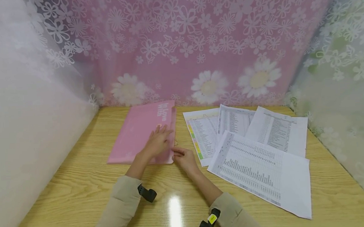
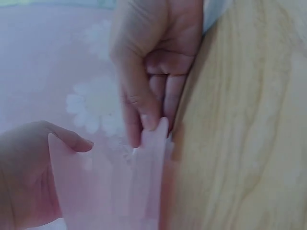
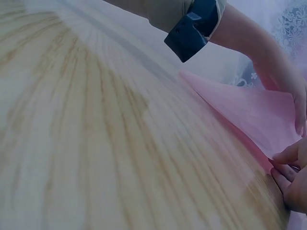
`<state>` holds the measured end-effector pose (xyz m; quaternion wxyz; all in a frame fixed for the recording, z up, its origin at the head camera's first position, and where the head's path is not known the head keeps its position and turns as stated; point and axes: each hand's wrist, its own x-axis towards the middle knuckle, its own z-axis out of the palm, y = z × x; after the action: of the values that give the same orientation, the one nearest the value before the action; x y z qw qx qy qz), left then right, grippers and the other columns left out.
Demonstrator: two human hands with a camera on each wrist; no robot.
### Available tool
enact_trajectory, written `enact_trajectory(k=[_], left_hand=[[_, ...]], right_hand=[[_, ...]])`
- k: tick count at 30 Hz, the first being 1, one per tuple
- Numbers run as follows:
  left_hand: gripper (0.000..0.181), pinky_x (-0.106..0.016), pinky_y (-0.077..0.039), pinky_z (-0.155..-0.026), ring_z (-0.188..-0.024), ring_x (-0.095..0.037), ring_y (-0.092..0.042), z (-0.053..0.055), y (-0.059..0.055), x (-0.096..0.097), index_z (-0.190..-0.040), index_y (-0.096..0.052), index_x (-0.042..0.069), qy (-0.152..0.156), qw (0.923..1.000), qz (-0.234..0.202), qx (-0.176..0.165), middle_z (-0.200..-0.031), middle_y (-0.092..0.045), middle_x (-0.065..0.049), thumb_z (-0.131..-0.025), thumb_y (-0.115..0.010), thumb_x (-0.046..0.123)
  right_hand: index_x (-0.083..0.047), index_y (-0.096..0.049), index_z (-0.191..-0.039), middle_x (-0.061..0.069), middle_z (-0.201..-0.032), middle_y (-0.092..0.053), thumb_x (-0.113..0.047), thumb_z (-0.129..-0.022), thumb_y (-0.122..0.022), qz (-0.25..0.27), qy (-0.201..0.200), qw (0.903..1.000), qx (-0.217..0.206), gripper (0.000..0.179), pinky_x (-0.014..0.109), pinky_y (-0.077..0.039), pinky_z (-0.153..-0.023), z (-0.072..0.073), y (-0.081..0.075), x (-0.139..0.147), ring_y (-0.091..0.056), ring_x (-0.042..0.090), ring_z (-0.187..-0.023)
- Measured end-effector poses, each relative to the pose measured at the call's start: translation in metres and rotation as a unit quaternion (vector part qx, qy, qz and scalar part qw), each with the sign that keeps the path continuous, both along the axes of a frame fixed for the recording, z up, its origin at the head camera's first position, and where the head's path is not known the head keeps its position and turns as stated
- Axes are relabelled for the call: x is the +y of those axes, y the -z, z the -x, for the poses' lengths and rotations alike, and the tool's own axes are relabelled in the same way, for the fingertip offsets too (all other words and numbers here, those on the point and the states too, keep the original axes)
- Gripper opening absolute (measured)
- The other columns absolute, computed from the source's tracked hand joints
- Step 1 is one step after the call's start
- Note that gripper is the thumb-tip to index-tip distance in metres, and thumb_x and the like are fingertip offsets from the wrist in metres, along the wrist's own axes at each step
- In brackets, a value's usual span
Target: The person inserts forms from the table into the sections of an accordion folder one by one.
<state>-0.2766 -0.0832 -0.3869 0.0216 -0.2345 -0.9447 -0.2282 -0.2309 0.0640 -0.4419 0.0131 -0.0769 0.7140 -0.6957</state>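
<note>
- Lying on the left part of the wooden table [image 1: 73, 184], the pink folder [image 1: 137, 135] is in front of you, its white lettering toward the far right corner.
- Your left hand [image 1: 157, 143] rests on the cover near its right edge, with the fingers straight and a little apart rather than gripping.
- Your right hand [image 1: 186, 161] pinches the folder's right edge close to the near corner, thumb and fingertips together on the thin material; you cannot tell from these views how many layers lie between them.
- Expect the folder to be light and bendy, since it looks like thin, smooth plastic; it would probably slide on the wood unless you keep a palm on it.
- That free right edge seems the best place to take hold: pinch lightly near the corner, because a hard squeeze or sharp bend could leave a crease.
- To the right, apart from the folder, you have four overlapping printed sheets [image 1: 295, 183]. They should be lighter and softer than the cover, easy to crumple, so lift them by their margins, with your fingers spread underneath for support.
</note>
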Motion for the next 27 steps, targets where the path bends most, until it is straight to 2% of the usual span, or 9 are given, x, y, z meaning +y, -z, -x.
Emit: enact_trajectory(k=[7,11,14,16,18,20,21,25,27], left_hand=[[0.042,-0.057,-0.013,-0.101,-0.130,-0.044,-0.014,-0.004,-0.020,-0.018,-0.134,-0.049,0.013,-0.018,0.9997,-0.019,0.001,-0.145,-0.026,-0.020,-0.093,-0.051,0.008],[0.039,-0.059,-0.014,-0.100,-0.131,-0.043,-0.013,-0.009,-0.031,-0.033,-0.132,-0.053,0.015,-0.034,0.9989,-0.032,-0.010,-0.145,-0.027,-0.016,-0.094,-0.050,0.007],[0.038,-0.060,-0.016,-0.099,-0.131,-0.043,-0.010,-0.012,-0.036,-0.045,-0.132,-0.053,0.016,-0.045,0.9973,-0.040,-0.042,-0.146,-0.024,-0.017,-0.096,-0.047,0.008],[0.038,-0.056,-0.033,-0.091,-0.128,-0.043,-0.022,-0.012,-0.038,-0.052,-0.133,-0.051,0.014,-0.049,0.9961,-0.043,-0.059,-0.145,-0.024,-0.021,-0.096,-0.046,0.008],[0.038,-0.047,-0.041,-0.080,-0.122,-0.042,-0.035,-0.013,-0.039,-0.057,-0.134,-0.049,0.011,-0.054,0.9952,-0.047,-0.067,-0.143,-0.028,-0.023,-0.097,-0.042,0.006],[0.038,-0.040,-0.040,-0.070,-0.098,-0.036,-0.053,-0.014,-0.041,-0.059,-0.135,-0.047,0.006,-0.059,0.9942,-0.057,-0.070,-0.139,-0.034,-0.024,-0.098,-0.039,0.005],[0.038,-0.038,-0.039,-0.067,-0.083,-0.032,-0.054,-0.015,-0.041,-0.060,-0.135,-0.046,0.005,-0.061,0.9938,-0.062,-0.068,-0.137,-0.036,-0.024,-0.099,-0.036,0.004],[0.039,-0.041,-0.039,-0.072,-0.055,-0.020,-0.035,-0.015,-0.040,-0.061,-0.137,-0.043,0.004,-0.071,0.9894,-0.093,-0.085,-0.128,-0.048,-0.023,-0.099,-0.034,0.008],[0.040,-0.039,-0.040,-0.070,-0.055,-0.016,-0.036,-0.013,-0.038,-0.063,-0.138,-0.041,0.004,-0.063,0.9893,-0.101,-0.084,-0.127,-0.049,-0.024,-0.097,-0.040,0.007]], right_hand=[[0.011,-0.062,-0.110,0.021,-0.110,-0.061,0.014,-0.077,-0.058,-0.022,0.021,0.9994,0.016,0.033,0.026,-0.049,-0.075,0.003,0.010,-0.002,-0.060,0.029,-0.096],[0.011,-0.062,-0.109,0.022,-0.112,-0.060,0.015,-0.077,-0.058,-0.026,0.024,0.9992,0.018,0.033,0.026,-0.049,-0.074,-0.003,0.000,-0.003,-0.060,0.032,-0.096],[0.014,-0.061,-0.109,0.025,-0.113,-0.058,0.016,-0.077,-0.057,-0.025,0.022,0.9992,0.020,0.032,0.027,-0.049,-0.074,-0.009,-0.008,-0.003,-0.059,0.035,-0.096],[0.014,-0.061,-0.108,0.024,-0.113,-0.058,0.015,-0.077,-0.058,-0.028,0.027,0.9991,0.020,0.031,0.027,-0.049,-0.074,-0.008,-0.007,-0.003,-0.060,0.034,-0.095],[0.011,-0.063,-0.108,0.022,-0.113,-0.059,0.014,-0.077,-0.059,-0.033,0.035,0.9987,0.018,0.031,0.026,-0.049,-0.073,-0.004,0.001,-0.003,-0.061,0.031,-0.093],[0.008,-0.065,-0.107,0.018,-0.113,-0.060,0.013,-0.076,-0.061,-0.035,0.043,0.9983,0.016,0.032,0.024,-0.049,-0.072,0.000,0.009,-0.003,-0.062,0.027,-0.092],[0.008,-0.065,-0.107,0.018,-0.113,-0.060,0.013,-0.076,-0.061,-0.036,0.045,0.9982,0.015,0.032,0.025,-0.049,-0.072,0.000,0.009,-0.004,-0.062,0.027,-0.092],[0.008,-0.065,-0.107,0.018,-0.113,-0.060,0.014,-0.076,-0.061,-0.032,0.045,0.9983,0.014,0.032,0.025,-0.049,-0.073,0.001,0.009,-0.004,-0.061,0.027,-0.093],[0.008,-0.065,-0.107,0.018,-0.114,-0.060,0.014,-0.076,-0.061,-0.026,0.042,0.9987,0.013,0.032,0.024,-0.049,-0.073,0.000,0.008,-0.004,-0.061,0.028,-0.094]])
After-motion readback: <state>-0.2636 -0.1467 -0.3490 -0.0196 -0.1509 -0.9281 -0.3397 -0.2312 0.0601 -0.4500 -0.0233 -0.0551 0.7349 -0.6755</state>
